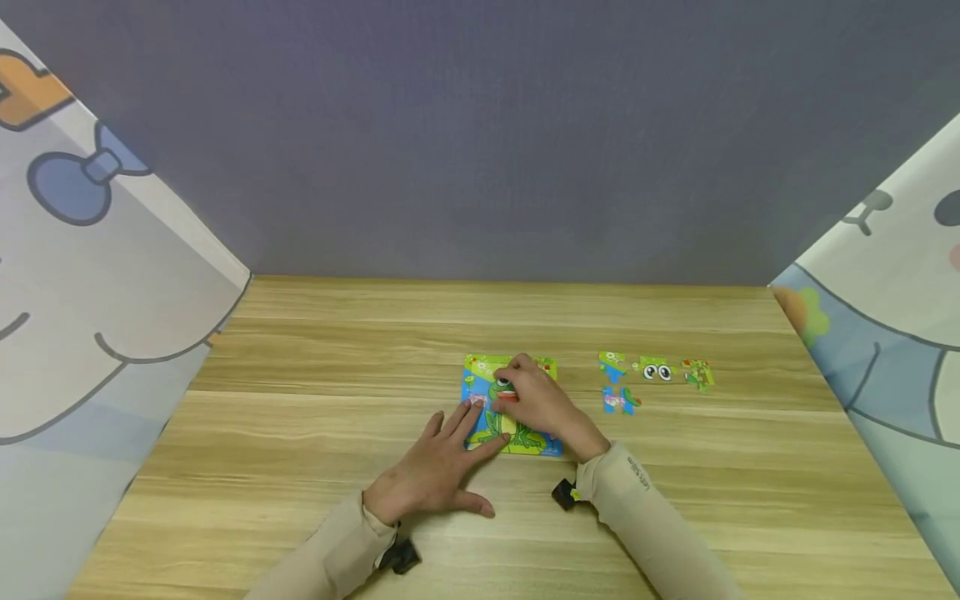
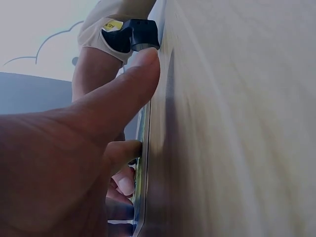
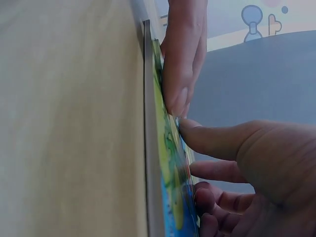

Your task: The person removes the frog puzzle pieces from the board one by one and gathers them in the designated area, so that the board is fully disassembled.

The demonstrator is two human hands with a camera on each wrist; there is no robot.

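A frog jigsaw puzzle (image 1: 525, 442) lies flat in its thin board on the table. My left hand (image 1: 438, 471) rests with spread fingers on the puzzle's left and lower part, the thumb out over the table. At the frog's face, my right hand (image 1: 542, 403) pinches a puzzle piece (image 1: 507, 396) between thumb and forefinger, low against the board. The other right fingers are curled, as the right wrist view shows. Much of the piece is hidden by the fingers. In the left wrist view the board (image 2: 143, 182) appears edge-on beneath the fingertips.
Several loose puzzle pieces lie right of the board: one with two eyes (image 1: 657, 370), a green-and-brown one (image 1: 699, 374), a blue-green one (image 1: 612, 365) and a blue-pink one (image 1: 618, 400). A grey wall (image 1: 510, 167) stands behind the wooden table (image 1: 337, 333), with printed panels at both sides.
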